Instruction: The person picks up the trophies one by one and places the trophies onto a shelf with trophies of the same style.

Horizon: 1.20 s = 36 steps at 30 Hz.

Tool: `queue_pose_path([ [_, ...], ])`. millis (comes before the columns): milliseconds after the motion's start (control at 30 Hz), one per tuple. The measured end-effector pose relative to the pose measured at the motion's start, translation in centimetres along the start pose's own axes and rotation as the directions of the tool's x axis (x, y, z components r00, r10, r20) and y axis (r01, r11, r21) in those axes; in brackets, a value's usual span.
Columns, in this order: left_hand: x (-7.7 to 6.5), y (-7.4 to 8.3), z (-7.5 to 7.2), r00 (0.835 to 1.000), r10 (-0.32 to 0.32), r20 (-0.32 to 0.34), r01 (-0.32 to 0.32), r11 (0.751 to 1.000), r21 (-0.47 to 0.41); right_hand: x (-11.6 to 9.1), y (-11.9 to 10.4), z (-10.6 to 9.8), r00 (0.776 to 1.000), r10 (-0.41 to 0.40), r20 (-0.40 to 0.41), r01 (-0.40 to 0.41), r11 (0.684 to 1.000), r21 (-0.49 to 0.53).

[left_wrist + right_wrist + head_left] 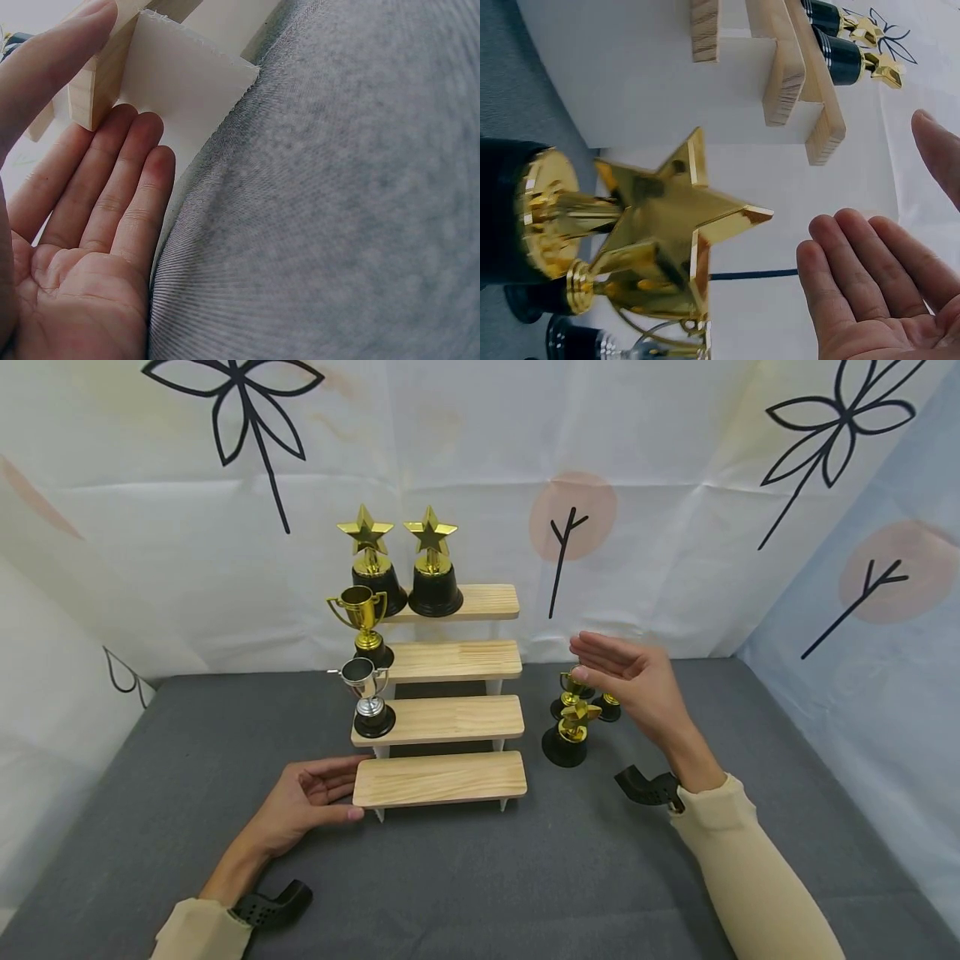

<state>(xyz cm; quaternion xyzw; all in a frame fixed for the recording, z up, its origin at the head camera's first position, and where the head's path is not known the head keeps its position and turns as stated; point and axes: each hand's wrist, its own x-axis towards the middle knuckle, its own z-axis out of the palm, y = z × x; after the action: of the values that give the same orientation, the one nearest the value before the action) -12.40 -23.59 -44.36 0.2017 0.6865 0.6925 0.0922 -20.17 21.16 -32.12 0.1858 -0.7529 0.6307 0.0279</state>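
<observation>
A tiered wooden stand [442, 779] with white supports holds trophies at its left side. My left hand [311, 797] is at the left end of the lowest step, its straight fingers [112, 180] against the end of the wood and white support, the thumb near the front corner. My right hand [633, 685] hovers with extended fingers beside and above a trophy group right of the stand. A gold star trophy [570, 735] is at the front of that group, with a gold cup trophy [567, 693] behind it. The right palm holds nothing.
Two gold star trophies [433, 568] stand on the top step. Below them are a gold cup trophy [367, 618] and a silver cup trophy [371, 697], one per step. A grey cloth [465, 885] covers the table; a patterned white curtain [465, 460] hangs behind.
</observation>
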Motion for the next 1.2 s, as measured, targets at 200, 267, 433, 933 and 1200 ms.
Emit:
queue_pose_path([
  [200,0.1,-0.1,0.0,1.000,0.008,0.004,-0.008,1.000,-0.005,-1.4,0.6,-0.6,1.000,0.000,0.004,0.000,1.000,-0.010],
  [267,0.2,-0.1,0.0,1.000,0.007,0.006,-0.007,1.000,-0.005,-1.7,0.9,-0.8,1.000,0.006,0.002,-0.006,1.000,-0.009],
  [433,0.3,-0.1,0.0,1.000,0.003,0.006,-0.003,1.000,-0.001,-2.6,1.5,-1.4,1.000,0.026,0.006,-0.026,1.000,-0.010],
  [933,0.3,-0.1,0.0,1.000,0.020,0.015,-0.019,1.000,-0.011,-3.8,3.6,-1.9,0.996,0.073,0.048,-0.072,0.997,-0.024],
  [1200,0.1,-0.1,0.0,1.000,0.011,0.001,-0.011,1.000,0.001,-4.1,4.6,-1.7,0.988,0.131,0.079,-0.127,0.991,-0.051],
])
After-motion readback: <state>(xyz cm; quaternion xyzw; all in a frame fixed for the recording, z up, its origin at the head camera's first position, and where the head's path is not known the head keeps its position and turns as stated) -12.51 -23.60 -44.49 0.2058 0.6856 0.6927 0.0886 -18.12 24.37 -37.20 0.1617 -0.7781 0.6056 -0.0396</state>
